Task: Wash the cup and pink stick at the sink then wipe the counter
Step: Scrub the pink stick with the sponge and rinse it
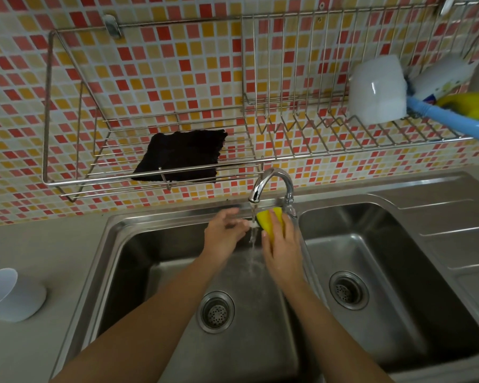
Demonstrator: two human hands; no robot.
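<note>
Water runs from the chrome faucet (271, 183) into the left basin of the steel double sink (127, 244). My right hand (281, 247) grips a yellow sponge (271, 219) beside the stream. My left hand (224, 233) is under the spout with fingers spread, and a small pale thing (251, 224) shows at its fingertips in the water; I cannot tell what it is. A white cup (3, 294) lies on its side on the counter at the far left. No pink stick is plainly visible.
A wire wall rack (67, 178) above the sink holds a black cloth (183, 156). Its right part carries an upturned white cup (376, 89), a blue brush handle (448, 120) and a yellow item (470, 105). The right basin (371, 258) has a drainboard beside it.
</note>
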